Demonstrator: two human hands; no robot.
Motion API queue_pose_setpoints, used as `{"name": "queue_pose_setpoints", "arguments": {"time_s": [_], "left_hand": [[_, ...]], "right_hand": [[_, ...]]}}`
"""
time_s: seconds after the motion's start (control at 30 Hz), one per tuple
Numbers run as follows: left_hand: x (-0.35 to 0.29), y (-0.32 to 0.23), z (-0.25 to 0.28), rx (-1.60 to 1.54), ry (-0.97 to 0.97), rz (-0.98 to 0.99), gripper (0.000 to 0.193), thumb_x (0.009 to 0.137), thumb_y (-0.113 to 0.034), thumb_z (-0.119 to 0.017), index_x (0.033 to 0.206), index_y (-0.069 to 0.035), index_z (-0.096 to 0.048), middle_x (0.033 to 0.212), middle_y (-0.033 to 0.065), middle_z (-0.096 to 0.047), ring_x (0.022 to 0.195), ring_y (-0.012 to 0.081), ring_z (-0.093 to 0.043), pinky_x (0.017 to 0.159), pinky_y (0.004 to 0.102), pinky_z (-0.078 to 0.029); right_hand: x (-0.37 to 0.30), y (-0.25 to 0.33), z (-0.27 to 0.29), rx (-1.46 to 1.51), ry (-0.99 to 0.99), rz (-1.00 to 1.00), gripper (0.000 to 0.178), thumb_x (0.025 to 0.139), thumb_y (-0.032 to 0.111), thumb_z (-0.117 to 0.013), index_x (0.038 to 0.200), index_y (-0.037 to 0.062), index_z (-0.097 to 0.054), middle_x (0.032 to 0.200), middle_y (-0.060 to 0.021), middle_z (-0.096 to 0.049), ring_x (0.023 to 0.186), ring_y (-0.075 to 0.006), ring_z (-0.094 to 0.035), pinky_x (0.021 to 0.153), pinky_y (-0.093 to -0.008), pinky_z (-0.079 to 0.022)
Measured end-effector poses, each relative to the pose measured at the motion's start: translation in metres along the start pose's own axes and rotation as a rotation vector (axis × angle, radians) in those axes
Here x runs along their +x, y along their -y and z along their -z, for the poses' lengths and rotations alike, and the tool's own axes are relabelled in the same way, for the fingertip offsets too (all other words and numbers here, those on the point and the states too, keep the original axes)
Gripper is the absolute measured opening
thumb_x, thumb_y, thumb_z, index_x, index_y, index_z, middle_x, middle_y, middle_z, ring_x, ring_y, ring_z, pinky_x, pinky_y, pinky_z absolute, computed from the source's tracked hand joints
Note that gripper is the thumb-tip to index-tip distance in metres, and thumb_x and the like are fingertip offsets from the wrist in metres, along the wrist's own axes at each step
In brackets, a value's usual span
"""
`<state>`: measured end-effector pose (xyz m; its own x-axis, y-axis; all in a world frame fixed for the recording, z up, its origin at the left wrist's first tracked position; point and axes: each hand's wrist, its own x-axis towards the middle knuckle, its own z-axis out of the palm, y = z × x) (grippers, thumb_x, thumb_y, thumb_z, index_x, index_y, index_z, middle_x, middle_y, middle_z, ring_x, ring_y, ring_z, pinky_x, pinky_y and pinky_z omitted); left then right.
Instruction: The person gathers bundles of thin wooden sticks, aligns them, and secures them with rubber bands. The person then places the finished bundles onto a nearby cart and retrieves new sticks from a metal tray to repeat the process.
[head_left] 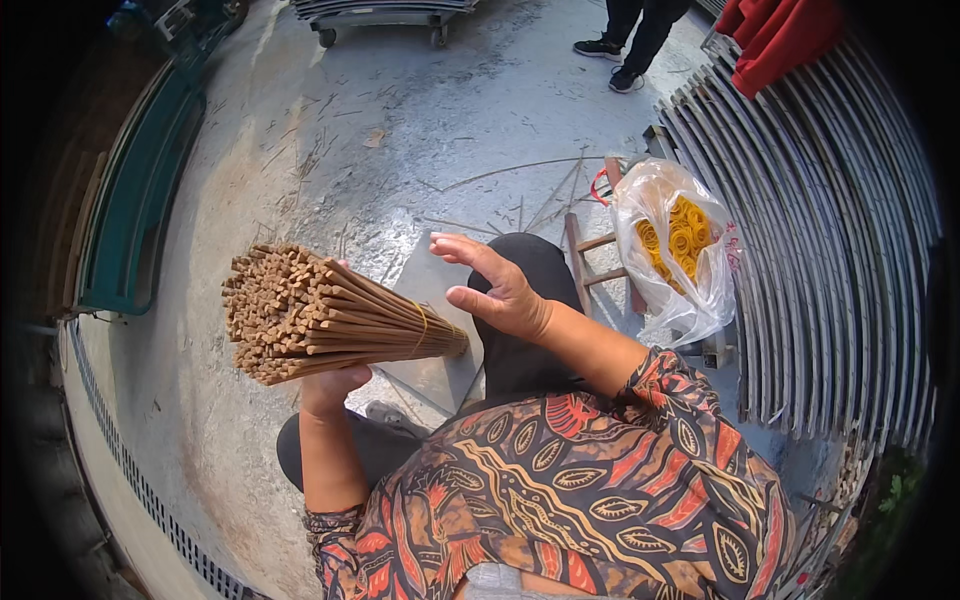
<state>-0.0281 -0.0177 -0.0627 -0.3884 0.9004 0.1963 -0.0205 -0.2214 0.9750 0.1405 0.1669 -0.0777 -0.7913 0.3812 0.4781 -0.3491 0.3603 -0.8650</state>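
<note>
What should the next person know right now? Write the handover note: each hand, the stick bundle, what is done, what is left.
Left hand: grips the bundle of brown sticks from below, held level over the lap.
Right hand: open, empty, by the bundle's banded end.
Yellow band: already around that end.
Other end fans out loose, no band visible there.
Bag of yellow bands: on the person's right, by the wooden stool.

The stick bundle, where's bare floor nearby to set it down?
Bare concrete lies left of the stick bundle, toward the green frame, and ahead toward the wheeled cart. The right is crowded: plastic bag, wooden stool, stacked curved racks.
</note>
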Motion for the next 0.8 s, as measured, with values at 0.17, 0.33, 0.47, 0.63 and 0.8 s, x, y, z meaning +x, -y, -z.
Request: {"name": "queue_pose_setpoints", "arguments": {"time_s": [0.17, 0.33, 0.47, 0.63, 0.8], "left_hand": [[0.024, -0.044, 0.01, 0.121, -0.107, -0.282, 0.096, 0.065, -0.056, -0.074, 0.132, 0.001, -0.034, 0.128, 0.0148, -0.046, 0.116, 0.0289, -0.048, 0.099, 0.0416, -0.041], [0.015, -0.043, -0.023, 0.043, -0.427, -0.366, 0.073, 0.072, -0.03, -0.072, 0.127, 0.002, -0.036, 0.119, 0.0143, -0.049, 0.109, 0.0265, -0.052, 0.091, 0.0409, -0.047], [0.012, -0.044, -0.044, 0.152, -0.679, -0.401, 0.073, 0.075, -0.029, -0.072, 0.127, 0.004, -0.034, 0.12, 0.0152, -0.047, 0.107, 0.0244, -0.051, 0.092, 0.0374, -0.046], [0.011, -0.044, -0.053, 0.222, -0.732, -0.413, 0.074, 0.076, -0.032, -0.071, 0.128, 0.004, -0.032, 0.121, 0.0146, -0.046, 0.107, 0.0229, -0.05, 0.091, 0.0352, -0.045], [0.006, -0.041, -0.043, 0.202, -0.624, -0.37, 0.079, 0.075, -0.041, -0.072, 0.13, 0.001, -0.033, 0.124, 0.0127, -0.045, 0.112, 0.0225, -0.047, 0.094, 0.0358, -0.043]], "right_hand": [[-0.024, 0.022, 0.128, -0.039, -0.603, -0.114, 0.014, 0.09, 0.01, -0.057, 0.102, 0.0026, -0.06, 0.094, -0.0022, -0.062, 0.087, -0.0085, -0.058, 0.08, -0.0216, -0.047], [-0.126, 0.0, 0.274, -0.412, -0.941, -0.551, 0.014, 0.083, 0.01, -0.06, 0.093, 0.0003, -0.063, 0.081, -0.0009, -0.062, 0.071, -0.0072, -0.057, 0.067, -0.0222, -0.048], [-0.177, -0.033, 0.319, -0.721, -0.849, -0.727, 0.022, 0.077, 0.011, -0.064, 0.097, 0.0033, -0.065, 0.087, -0.0092, -0.067, 0.079, -0.0173, -0.064, 0.074, -0.0289, -0.049], [-0.172, -0.037, 0.303, -1.177, -0.549, -1.0, 0.025, 0.076, 0.014, -0.065, 0.101, 0.01, -0.065, 0.104, -0.011, -0.062, 0.094, -0.026, -0.061, 0.083, -0.0361, -0.047], [-0.178, -0.033, 0.312, -1.204, -0.53, -1.035, 0.016, 0.075, 0.019, -0.066, 0.089, 0.0096, -0.067, 0.109, -0.0123, -0.06, 0.097, -0.0278, -0.059, 0.083, -0.0378, -0.046]]}}
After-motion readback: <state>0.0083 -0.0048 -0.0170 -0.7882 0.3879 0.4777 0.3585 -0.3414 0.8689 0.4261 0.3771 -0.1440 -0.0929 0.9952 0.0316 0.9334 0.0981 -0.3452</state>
